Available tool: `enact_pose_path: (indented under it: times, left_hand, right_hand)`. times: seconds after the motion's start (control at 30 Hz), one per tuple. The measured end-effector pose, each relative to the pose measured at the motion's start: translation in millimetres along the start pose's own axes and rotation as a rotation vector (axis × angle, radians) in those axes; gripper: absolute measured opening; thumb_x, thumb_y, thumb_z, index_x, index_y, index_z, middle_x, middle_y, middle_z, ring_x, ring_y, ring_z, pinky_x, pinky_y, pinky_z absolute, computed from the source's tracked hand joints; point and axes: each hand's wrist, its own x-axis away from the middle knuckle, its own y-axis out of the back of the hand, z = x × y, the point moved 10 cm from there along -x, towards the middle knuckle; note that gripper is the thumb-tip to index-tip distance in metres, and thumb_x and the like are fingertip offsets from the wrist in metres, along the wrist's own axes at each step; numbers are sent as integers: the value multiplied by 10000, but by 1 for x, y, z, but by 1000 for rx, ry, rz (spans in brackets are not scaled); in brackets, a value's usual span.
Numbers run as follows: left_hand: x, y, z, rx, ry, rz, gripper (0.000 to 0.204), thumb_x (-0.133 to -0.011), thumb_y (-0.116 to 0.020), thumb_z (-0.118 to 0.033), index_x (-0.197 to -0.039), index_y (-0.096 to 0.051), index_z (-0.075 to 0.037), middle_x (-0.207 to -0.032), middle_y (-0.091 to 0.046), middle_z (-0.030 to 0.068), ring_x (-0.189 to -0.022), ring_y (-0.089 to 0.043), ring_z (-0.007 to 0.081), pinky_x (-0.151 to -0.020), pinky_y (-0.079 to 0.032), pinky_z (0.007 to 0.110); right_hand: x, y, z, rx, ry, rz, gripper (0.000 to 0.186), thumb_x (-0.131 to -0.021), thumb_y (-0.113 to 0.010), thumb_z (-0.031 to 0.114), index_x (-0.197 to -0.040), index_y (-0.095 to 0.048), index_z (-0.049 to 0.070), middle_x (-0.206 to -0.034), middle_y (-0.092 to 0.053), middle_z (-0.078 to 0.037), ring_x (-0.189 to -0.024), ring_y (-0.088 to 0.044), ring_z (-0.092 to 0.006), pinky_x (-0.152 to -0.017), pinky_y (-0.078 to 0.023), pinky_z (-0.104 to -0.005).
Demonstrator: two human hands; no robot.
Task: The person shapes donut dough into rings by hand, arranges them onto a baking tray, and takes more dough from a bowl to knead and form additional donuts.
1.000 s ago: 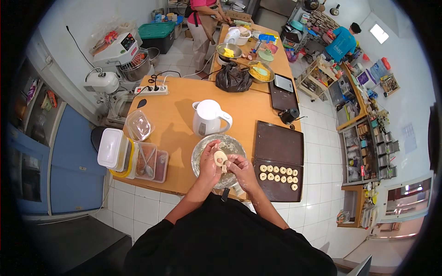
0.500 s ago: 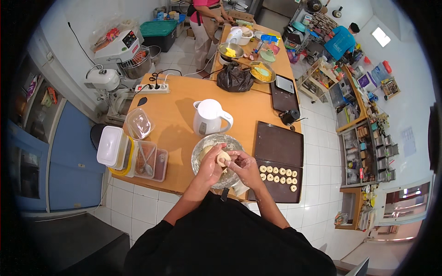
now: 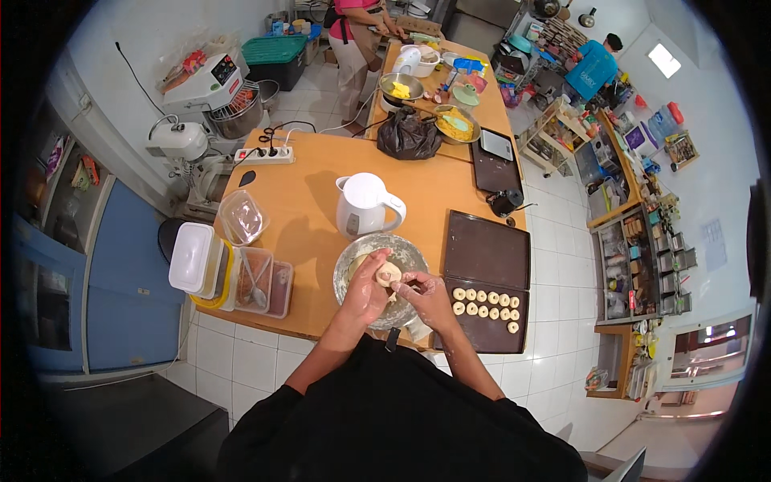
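A pale round piece of dough is cradled in my left hand, with a small pit or hole near its middle. Bent fingers of my right hand pinch at its right edge. Both hands are over a metal mixing bowl, whose inside is smeared with flour and dough. More dough in the bowl is partly hidden behind my left hand. To the right, several small dough rings lie in rows on a dark baking tray.
Just beyond the bowl stands a white electric kettle. Plastic containers are stacked at the table's left edge. A second dark tray adjoins the first. Farther off are a black plastic bag, a power strip and two other people.
My right hand has drawn slightly down and right, so its fingers cover less of the dough. The dough's round face shows more fully in my left hand.
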Motion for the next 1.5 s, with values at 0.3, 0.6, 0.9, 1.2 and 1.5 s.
enact_pose_path:
  times: [0.3, 0.6, 0.9, 1.2, 1.5]
  left_hand:
    - [7, -8, 3, -26, 43, 0, 203, -988, -567, -280, -1150, -580, -159, -997, -630, 7, -925, -606, 147, -819, -477, 351]
    - [5, -7, 13, 43, 130, 116, 246, -992, -570, -250, -1189, -593, -106, -1091, -647, 43, -984, -610, 161, -826, -473, 337]
    - [6, -12, -1, -201, 5, 75, 329, -969, -590, -107, -1287, -573, -23, -1118, -646, 71, -1028, -623, 164, -871, -514, 317]
    - [10, -24, -26, -741, -237, 66, 323, -889, -640, 36, -1211, -610, 31, -1081, -662, 84, -972, -636, 123, -864, -519, 264]
    - [12, -27, -24, -855, -271, 86, 298, -867, -643, 43, -1165, -624, 56, -1013, -677, 65, -933, -638, 104, -840, -518, 257]
  right_hand:
    - [-3, 6, -8, -317, -6, -69, 151, -919, -667, 78, -1049, -630, 11, -928, -702, -65, -806, -645, -107, -738, -507, -267]
    - [-6, 8, -22, -626, -69, -67, 238, -938, -632, 74, -1166, -613, 8, -989, -669, -47, -865, -629, -99, -753, -517, -270]
    - [-5, 19, -30, -585, -95, -184, 190, -953, -617, 84, -1140, -613, 58, -1016, -656, -26, -858, -622, -108, -725, -506, -262]
    - [-3, 8, -23, -671, -145, -62, 234, -937, -637, 91, -1165, -588, 112, -1059, -663, -25, -926, -623, -123, -750, -506, -288]
    - [-6, -10, -34, -1021, -252, 113, 285, -940, -624, 116, -1215, -550, 130, -1097, -637, -36, -912, -623, -134, -757, -528, -324]
